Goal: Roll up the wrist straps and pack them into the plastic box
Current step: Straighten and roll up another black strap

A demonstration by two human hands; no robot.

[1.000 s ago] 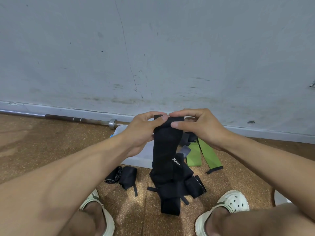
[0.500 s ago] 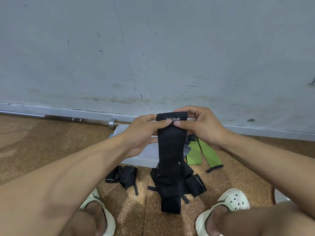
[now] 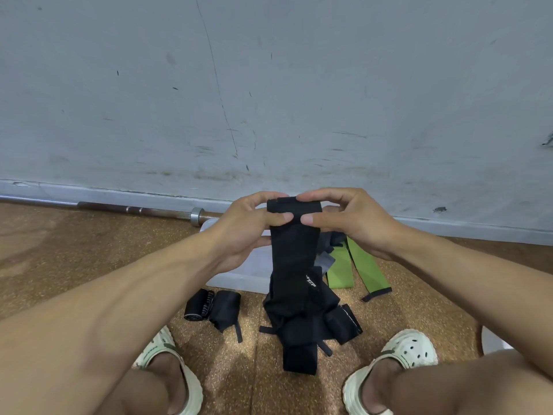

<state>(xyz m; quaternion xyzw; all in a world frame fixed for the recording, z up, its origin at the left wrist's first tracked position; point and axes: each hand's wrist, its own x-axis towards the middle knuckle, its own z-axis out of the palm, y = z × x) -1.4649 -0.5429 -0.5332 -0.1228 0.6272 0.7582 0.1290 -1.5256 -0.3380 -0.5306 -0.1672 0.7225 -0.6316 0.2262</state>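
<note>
Hands [image 3: 248, 232] [image 3: 353, 223] and black strap [image 3: 293, 250] hide most of plastic box [image 3: 239, 277].

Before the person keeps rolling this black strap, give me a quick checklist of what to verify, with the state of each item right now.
1. Both hands on the strap: ok. The left hand and right hand pinch the top of the black strap.
2. Roll started at the top end: ok, a small fold shows.
3. Strap tail free: cannot tell; it hangs into the pile of black straps.
4. Plastic box within reach: ok, on the floor behind the strap.
5. Box room: cannot tell, mostly hidden.
</note>
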